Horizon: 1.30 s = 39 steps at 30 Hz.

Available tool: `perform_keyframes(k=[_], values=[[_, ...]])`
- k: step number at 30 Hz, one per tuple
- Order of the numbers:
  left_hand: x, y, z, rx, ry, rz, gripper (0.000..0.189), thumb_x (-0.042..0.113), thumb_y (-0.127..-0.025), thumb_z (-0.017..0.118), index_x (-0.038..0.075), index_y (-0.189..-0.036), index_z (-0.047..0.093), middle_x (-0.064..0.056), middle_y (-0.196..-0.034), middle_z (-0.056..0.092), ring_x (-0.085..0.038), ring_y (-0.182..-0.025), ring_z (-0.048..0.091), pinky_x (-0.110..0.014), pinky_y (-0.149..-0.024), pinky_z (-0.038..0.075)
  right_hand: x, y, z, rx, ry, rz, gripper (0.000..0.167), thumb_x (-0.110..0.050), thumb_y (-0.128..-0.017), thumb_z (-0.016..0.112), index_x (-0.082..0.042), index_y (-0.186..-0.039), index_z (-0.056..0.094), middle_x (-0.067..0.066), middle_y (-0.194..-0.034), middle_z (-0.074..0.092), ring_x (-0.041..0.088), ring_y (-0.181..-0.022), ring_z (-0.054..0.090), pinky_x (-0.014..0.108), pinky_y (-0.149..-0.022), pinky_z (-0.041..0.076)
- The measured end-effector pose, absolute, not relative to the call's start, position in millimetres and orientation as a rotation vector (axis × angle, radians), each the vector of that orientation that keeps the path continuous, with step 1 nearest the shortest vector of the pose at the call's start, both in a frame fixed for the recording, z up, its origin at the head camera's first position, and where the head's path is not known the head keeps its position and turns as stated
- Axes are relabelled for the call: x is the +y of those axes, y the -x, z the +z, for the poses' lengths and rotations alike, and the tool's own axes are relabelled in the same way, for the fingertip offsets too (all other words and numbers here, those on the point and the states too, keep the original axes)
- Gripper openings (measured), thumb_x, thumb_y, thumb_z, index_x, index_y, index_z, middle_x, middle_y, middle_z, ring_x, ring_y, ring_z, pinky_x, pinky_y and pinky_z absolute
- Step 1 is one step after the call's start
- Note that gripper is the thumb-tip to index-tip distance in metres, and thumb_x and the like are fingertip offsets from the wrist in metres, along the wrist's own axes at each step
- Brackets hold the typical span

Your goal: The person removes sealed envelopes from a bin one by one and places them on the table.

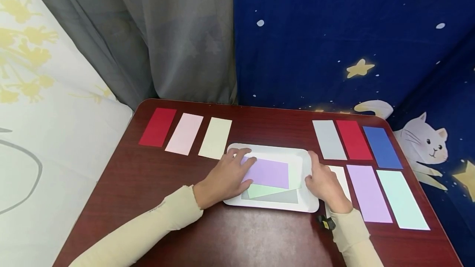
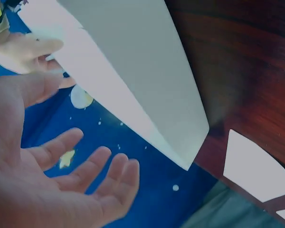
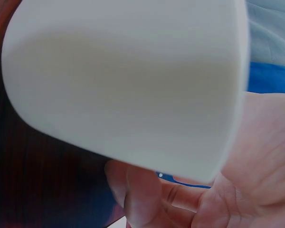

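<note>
A white tray (image 1: 274,206) lies near the middle of the table, with a purple card (image 1: 272,173), a green card (image 1: 265,191) and a grey card (image 1: 285,196) overlapping in it. My left hand (image 1: 227,175) is over the tray's left side, fingers spread and overlapping the purple card's left edge in the head view. In the left wrist view that hand (image 2: 66,180) shows loosely bent fingers with nothing between them. At the tray's right edge, my right hand (image 1: 325,180) grips the rim. The right wrist view shows its fingers (image 3: 142,194) bent at the tray's edge (image 3: 133,118).
Red (image 1: 157,127), pink (image 1: 184,134) and cream (image 1: 215,137) cards lie on the table's left. Several cards stand in two rows on the right, including blue (image 1: 382,146), lilac (image 1: 369,193) and mint (image 1: 402,199) ones. Curtains (image 1: 189,32) hang behind the table.
</note>
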<state>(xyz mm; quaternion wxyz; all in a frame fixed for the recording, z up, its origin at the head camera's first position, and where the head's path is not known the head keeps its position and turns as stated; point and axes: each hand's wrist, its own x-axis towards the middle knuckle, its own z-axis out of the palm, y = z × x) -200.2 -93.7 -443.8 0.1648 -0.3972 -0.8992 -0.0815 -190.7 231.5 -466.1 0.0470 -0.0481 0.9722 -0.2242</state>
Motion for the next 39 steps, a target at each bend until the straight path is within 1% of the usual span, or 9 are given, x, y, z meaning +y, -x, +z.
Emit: perform_keyframes(k=[2, 6, 11, 18, 22, 30, 35, 39], values=[[-91.3, 201.6, -447.5, -2.56, 1.188, -0.232, 0.057, 0.035, -0.089, 0.091, 0.008, -0.135, 0.071, -0.022, -0.141, 0.064, -0.04, -0.118, 0.065, -0.048, -0.093, 0.06, 231.7, 190.4, -466.2, 2.971, 0.151, -0.684, 0.076, 0.004, -0.092, 0.063, 0.007, -0.16, 0.029, 0.028, -0.093, 0.07, 0.029, -0.062, 0.06, 0.048, -0.058, 0.051], [-88.7, 206.7, -454.1, -2.606, 1.276, -0.207, 0.055, 0.032, -0.092, 0.089, 0.007, -0.136, 0.069, -0.021, -0.145, 0.062, -0.041, -0.126, 0.063, -0.048, -0.101, 0.057, 232.2, 190.0, -466.2, 2.979, 0.161, -0.682, 0.076, 0.004, -0.092, 0.063, 0.007, -0.16, 0.03, 0.029, -0.094, 0.07, 0.03, -0.063, 0.061, 0.049, -0.059, 0.051], [-89.3, 214.1, -459.5, -2.669, 1.364, -0.154, 0.055, 0.031, -0.095, 0.087, 0.005, -0.139, 0.066, -0.024, -0.147, 0.06, -0.041, -0.133, 0.061, -0.048, -0.108, 0.053, 232.1, 189.6, -465.5, 2.971, 0.152, -0.684, 0.076, 0.003, -0.092, 0.062, 0.007, -0.16, 0.029, 0.03, -0.096, 0.07, 0.03, -0.064, 0.061, 0.05, -0.059, 0.052], [-86.5, 223.9, -462.8, -2.893, 1.389, -0.129, 0.061, 0.033, -0.101, 0.081, 0.009, -0.152, 0.059, -0.026, -0.161, 0.05, -0.045, -0.145, 0.053, -0.051, -0.121, 0.042, 231.9, 190.3, -464.6, 2.968, 0.15, -0.679, 0.076, 0.004, -0.092, 0.063, 0.007, -0.16, 0.03, 0.027, -0.091, 0.07, 0.03, -0.063, 0.061, 0.049, -0.059, 0.052], [-86.8, 224.6, -461.4, -2.937, 1.393, -0.118, 0.062, 0.035, -0.103, 0.079, 0.01, -0.155, 0.057, -0.026, -0.161, 0.052, -0.044, -0.144, 0.055, -0.051, -0.121, 0.042, 232.0, 190.3, -464.5, 2.968, 0.154, -0.68, 0.075, 0.003, -0.092, 0.063, 0.007, -0.16, 0.03, 0.028, -0.093, 0.07, 0.031, -0.064, 0.063, 0.051, -0.059, 0.053], [-88.5, 224.2, -458.9, -2.907, 1.411, -0.082, 0.06, 0.037, -0.103, 0.078, 0.009, -0.153, 0.059, -0.021, -0.152, 0.06, -0.041, -0.137, 0.06, -0.05, -0.117, 0.046, 232.3, 190.7, -463.8, 2.971, 0.169, -0.68, 0.074, 0.004, -0.092, 0.062, 0.007, -0.159, 0.03, 0.028, -0.092, 0.07, 0.031, -0.063, 0.064, 0.05, -0.059, 0.053], [-89.0, 223.9, -459.6, -2.875, 1.418, -0.086, 0.058, 0.035, -0.102, 0.079, 0.009, -0.15, 0.06, -0.022, -0.149, 0.061, -0.041, -0.132, 0.063, -0.049, -0.115, 0.048, 232.4, 190.1, -463.7, 2.969, 0.162, -0.68, 0.075, 0.004, -0.092, 0.062, 0.007, -0.159, 0.03, 0.028, -0.093, 0.071, 0.031, -0.064, 0.063, 0.05, -0.059, 0.053], [-88.6, 223.9, -459.7, -2.869, 1.419, -0.101, 0.057, 0.034, -0.103, 0.078, 0.009, -0.15, 0.06, -0.022, -0.149, 0.06, -0.041, -0.131, 0.064, -0.048, -0.115, 0.048, 232.7, 189.7, -463.6, 2.97, 0.161, -0.679, 0.075, 0.004, -0.092, 0.062, 0.006, -0.159, 0.03, 0.028, -0.093, 0.07, 0.03, -0.063, 0.063, 0.05, -0.058, 0.053]])
